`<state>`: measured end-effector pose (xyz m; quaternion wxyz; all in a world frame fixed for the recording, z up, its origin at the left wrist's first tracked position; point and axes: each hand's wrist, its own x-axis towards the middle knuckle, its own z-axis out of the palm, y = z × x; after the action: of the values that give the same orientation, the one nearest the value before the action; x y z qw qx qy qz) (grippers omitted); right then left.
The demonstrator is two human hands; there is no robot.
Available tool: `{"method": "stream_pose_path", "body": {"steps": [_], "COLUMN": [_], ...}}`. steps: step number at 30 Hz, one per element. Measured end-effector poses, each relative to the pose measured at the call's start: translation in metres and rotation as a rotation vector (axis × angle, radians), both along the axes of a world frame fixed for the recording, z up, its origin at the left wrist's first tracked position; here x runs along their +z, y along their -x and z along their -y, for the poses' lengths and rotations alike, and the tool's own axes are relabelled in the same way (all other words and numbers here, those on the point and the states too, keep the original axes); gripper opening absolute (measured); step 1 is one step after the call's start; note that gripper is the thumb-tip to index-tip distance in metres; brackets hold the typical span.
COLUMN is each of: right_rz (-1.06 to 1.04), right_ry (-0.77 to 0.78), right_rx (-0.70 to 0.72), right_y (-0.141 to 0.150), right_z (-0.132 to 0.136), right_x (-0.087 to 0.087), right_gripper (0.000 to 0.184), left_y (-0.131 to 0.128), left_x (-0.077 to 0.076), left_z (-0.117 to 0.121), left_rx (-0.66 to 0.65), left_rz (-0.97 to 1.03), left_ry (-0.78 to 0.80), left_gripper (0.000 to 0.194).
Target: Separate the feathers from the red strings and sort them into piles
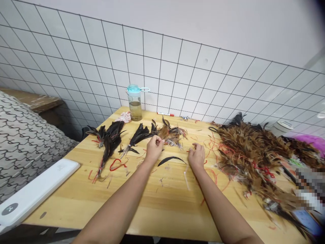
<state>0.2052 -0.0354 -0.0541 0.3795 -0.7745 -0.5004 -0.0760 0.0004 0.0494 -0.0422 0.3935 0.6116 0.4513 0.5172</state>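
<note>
My left hand (154, 148) is pinched at the near edge of a small pile of brown and black feathers (174, 134). A brown feather (164, 132) rises from the fingertips and seems to be held there. My right hand (196, 155) rests on the table to the right, fingers loosely bent and apart, with nothing visible in it. Between and just below the hands lies one curved black feather (171, 158). Left of my left hand are a bundle of black feathers (139, 135) and a larger black bunch (110, 139) with red ties.
A large heap of brown feathers (248, 145) with red strings covers the table's right side. At the back stand a water bottle (135, 105) and a marker (165, 114). A white bar-shaped device (43, 189) lies along the left edge. Red scraps (118, 165) dot the wooden table (162, 206).
</note>
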Motion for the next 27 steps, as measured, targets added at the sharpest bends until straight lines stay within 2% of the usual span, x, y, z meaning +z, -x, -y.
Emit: {"method": "stream_pose_path", "body": {"steps": [5,11,14,17,22,27], "right_rz": [-0.160,-0.211,-0.226,-0.253,-0.270,-0.357], "right_ry": [0.007,0.198,0.186,0.118,0.024,0.053], "right_rx": [0.069,0.166,0.188,0.230,0.365,0.512], "right_y": [-0.004,-0.002,-0.001,-0.001,0.001,0.014], "right_z": [-0.004,-0.005,-0.006,-0.007,-0.007,-0.001], "right_x": [-0.005,-0.002,-0.001,-0.002,-0.003,0.000], "right_gripper": [0.028,0.024,0.023,0.025,0.026,0.028], "left_y": [0.002,0.006,0.006,0.005,-0.003,-0.012], "left_x": [0.004,0.007,0.005,0.007,0.016,0.017], "left_z": [0.002,-0.003,-0.004,0.000,0.014,0.025], "left_rx": [-0.004,-0.019,-0.121,-0.228,-0.358,-0.454], "left_rz": [0.080,0.340,0.475,0.523,0.546,0.463], "left_ry": [0.055,0.132,0.202,0.262,0.322,0.311], "left_gripper": [0.020,0.025,0.031,0.035,0.039,0.039]}}
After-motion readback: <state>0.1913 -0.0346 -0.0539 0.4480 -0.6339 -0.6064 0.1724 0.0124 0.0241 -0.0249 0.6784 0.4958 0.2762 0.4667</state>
